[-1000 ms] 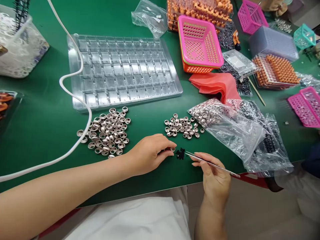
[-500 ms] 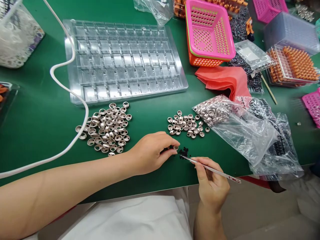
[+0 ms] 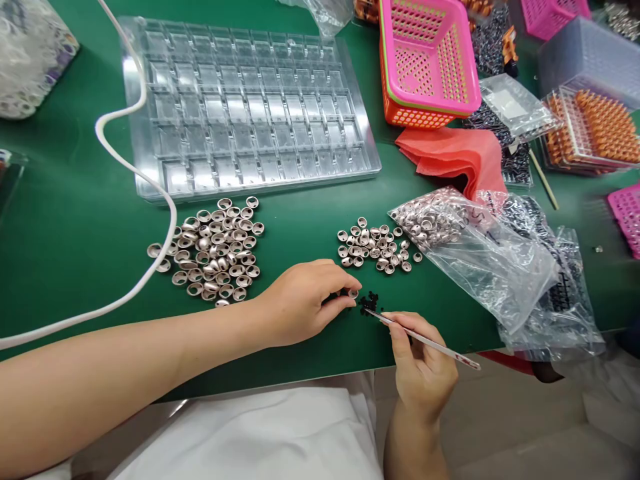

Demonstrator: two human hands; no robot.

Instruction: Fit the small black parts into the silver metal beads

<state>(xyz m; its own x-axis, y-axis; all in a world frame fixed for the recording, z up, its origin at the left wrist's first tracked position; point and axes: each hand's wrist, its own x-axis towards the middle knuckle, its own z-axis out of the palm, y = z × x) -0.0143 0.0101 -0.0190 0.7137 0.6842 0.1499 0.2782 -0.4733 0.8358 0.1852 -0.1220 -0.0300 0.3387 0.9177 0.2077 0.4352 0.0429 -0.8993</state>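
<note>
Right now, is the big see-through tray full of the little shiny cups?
No, the clear tray has bare pockets, while the shiny cups lie in heaps on the green table.

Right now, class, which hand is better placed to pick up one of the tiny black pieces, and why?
The right hand. It holds the tweezers with the tip at the black pieces; the left hand is pinching a small metal ring.

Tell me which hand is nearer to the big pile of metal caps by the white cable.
Left. The left hand lies just right of the big pile of metal caps, pinching one small cap. The right hand, holding tweezers, sits farther right, near the table edge.
</note>
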